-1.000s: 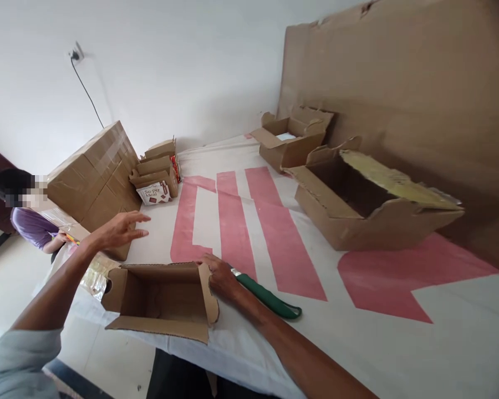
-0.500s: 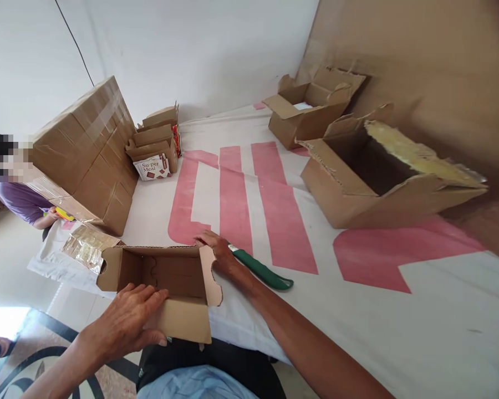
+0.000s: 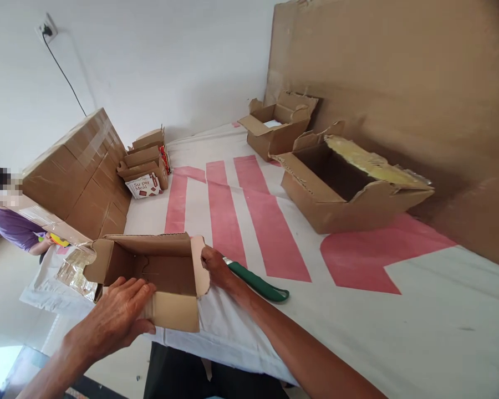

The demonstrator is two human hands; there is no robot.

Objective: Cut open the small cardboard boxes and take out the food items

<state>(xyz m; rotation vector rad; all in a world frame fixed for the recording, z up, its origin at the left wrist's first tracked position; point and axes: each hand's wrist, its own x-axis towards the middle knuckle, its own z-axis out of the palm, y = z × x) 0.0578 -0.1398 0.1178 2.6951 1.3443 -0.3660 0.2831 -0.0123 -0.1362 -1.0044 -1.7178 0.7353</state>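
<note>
An open cardboard box [image 3: 168, 271] with raised flaps stands at the near edge of the table, and its inside looks bare. My left hand [image 3: 122, 307] grips its near side, fingers over the edge into the box and the thumb outside by the near flap [image 3: 177, 313]. At the right end, my right hand [image 3: 215, 266] has its fingers closed on the box's side flap [image 3: 199, 266]. Just beside that hand lies a green-handled knife [image 3: 258, 281], its metal end partly hidden behind the wrist.
Two larger open cartons, one near [image 3: 316, 205] and one farther back [image 3: 260, 136], stand on the cloth-covered table [image 3: 357, 299]. Small printed boxes [image 3: 143, 185] lean by a tall taped carton stack [image 3: 79, 172]. At the left, a person in a purple sleeve [image 3: 14, 227] holds something yellow.
My right hand has moved from the box's far right corner to its right side flap. The box is slightly turned, and the view has shifted. My left hand keeps its hold.
</note>
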